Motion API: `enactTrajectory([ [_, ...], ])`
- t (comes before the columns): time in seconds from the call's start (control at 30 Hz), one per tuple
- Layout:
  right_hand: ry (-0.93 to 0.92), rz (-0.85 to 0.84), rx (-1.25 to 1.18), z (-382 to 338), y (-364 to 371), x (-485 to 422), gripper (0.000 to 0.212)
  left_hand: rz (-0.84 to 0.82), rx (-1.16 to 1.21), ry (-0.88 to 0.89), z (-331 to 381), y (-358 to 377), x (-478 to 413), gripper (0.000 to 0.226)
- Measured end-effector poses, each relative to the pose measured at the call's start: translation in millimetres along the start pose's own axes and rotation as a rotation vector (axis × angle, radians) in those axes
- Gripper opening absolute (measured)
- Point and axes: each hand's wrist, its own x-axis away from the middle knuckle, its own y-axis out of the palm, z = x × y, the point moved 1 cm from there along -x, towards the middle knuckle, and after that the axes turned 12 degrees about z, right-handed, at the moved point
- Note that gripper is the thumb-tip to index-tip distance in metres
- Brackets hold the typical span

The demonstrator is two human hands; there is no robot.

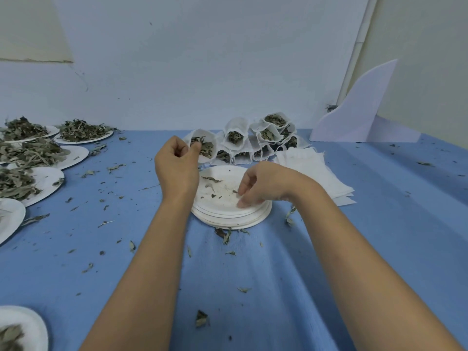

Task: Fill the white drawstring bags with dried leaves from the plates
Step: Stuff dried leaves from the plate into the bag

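Your left hand [174, 163] grips the open drawstring bag [209, 139] by its mouth, fingers curled over the rim, just beyond the far edge of the stack of paper plates [228, 221] at the worktop's centre. Your right hand [263, 186] is bunched over the top plate, fingertips pinching at the last leaf scraps [211, 179]. Bring the bag's mouth low over the plate so crumbs drop in rather than onto the blue cloth. Sweep the scraps into one heap before lifting them. This plate looks nearly spent, so the heaped plates [76, 154] along the left edge are probably your next supply.
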Motion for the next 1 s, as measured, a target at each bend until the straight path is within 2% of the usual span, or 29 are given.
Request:
enactTrajectory([
  [0.13, -0.001, -0.019, -0.054, -0.1, 4.1, -1.1, 0.012, 0.011, 0.017, -0.017, 1.1, -0.6, 0.3, 0.048],
  [0.33, -0.065, 0.069, 0.122, 1.1, 12.8, -5.7, 0.005, 0.066, 0.086, -0.065, 5.1, -3.5, -2.7, 0.047],
  [0.4, -0.124, 0.153, 0.09, 0.7, 15.5, -8.3, 0.008, 0.074, 0.107, -0.085, 5.3, -3.9, -2.9, 0.046],
  [0.5, -0.178, 0.373, -0.101, 4.1, 20.4, -11.7, 0.013, 0.082, 0.115, -0.09, 5.0, -4.0, -3.2, 0.046],
  [0.57, -0.201, 0.453, -0.115, 7.3, 21.2, -14.0, 0.012, 0.085, 0.118, -0.085, 4.7, -3.8, -3.0, 0.045],
  [0.77, -0.221, 0.247, 0.074, 7.4, 19.5, -16.6, 0.013, 0.097, 0.139, -0.065, 8.9, -3.7, -3.6, 0.045],
  [0.9, -0.191, 0.265, 0.13, 7.1, 27.7, -18.5, 0.011, 0.105, 0.157, -0.039, 13.4, -4.3, -4.2, 0.046],
  [1.0, -0.168, 0.219, 0.149, 7.1, 28.0, -19.1, 0.025, 0.113, 0.186, -0.036, 17.0, -4.8, -6.0, 0.046],
])
